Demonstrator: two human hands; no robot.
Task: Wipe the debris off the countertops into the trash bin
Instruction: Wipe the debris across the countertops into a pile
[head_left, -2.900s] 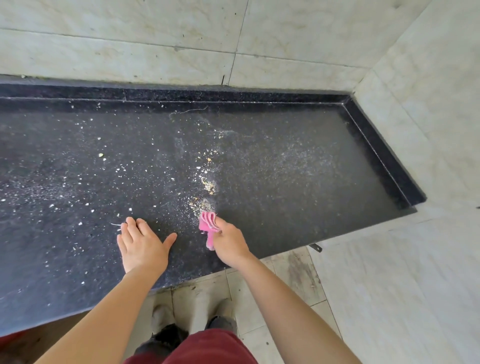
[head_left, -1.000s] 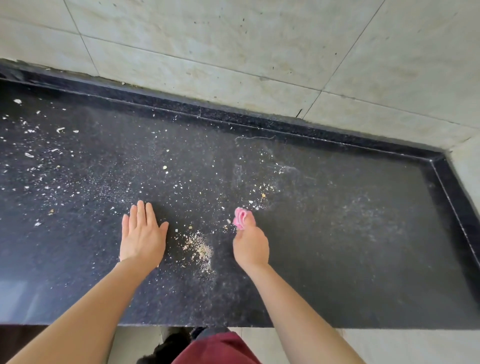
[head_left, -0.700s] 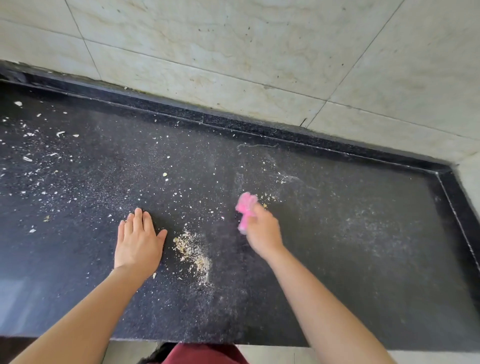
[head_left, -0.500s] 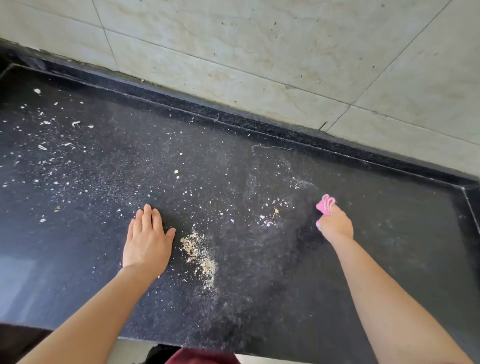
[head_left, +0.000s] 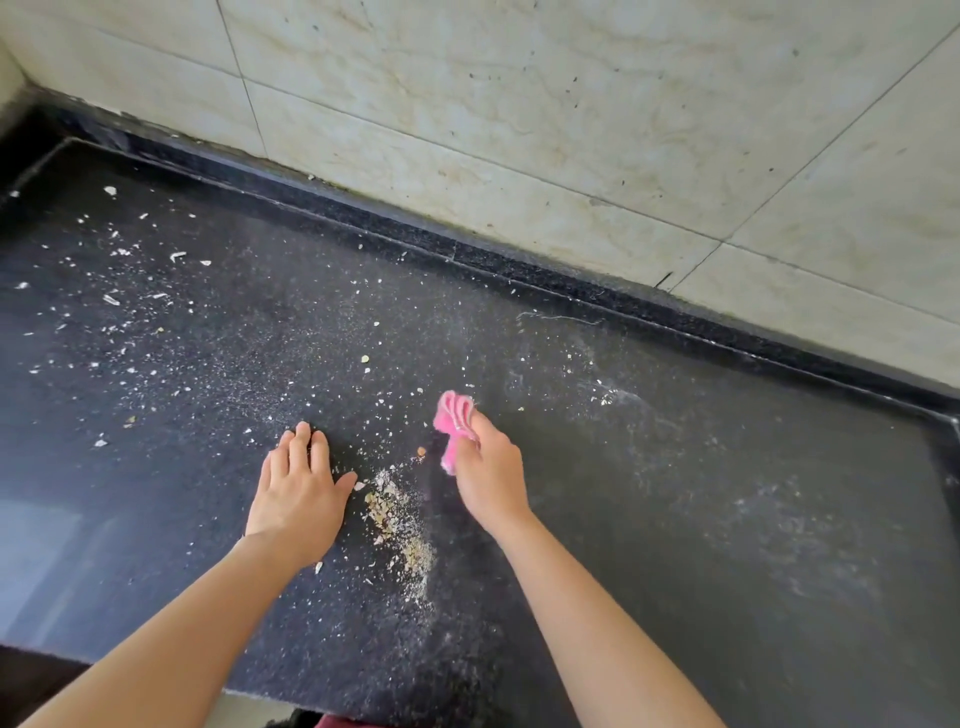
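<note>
Head view: left hand (head_left: 298, 499) flat beside crumb pile (head_left: 397, 525), right hand (head_left: 491, 483) gripping pink cloth (head_left: 454, 421) on countertop (head_left: 727, 519).

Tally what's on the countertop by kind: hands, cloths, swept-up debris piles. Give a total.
Hands: 2, the left hand flat on the countertop, the right hand gripping the cloth
Cloths: 1, the pink cloth
Debris piles: 1, the pile between the hands
Total: 4
Loose scattered crumbs are too many to count.
</note>
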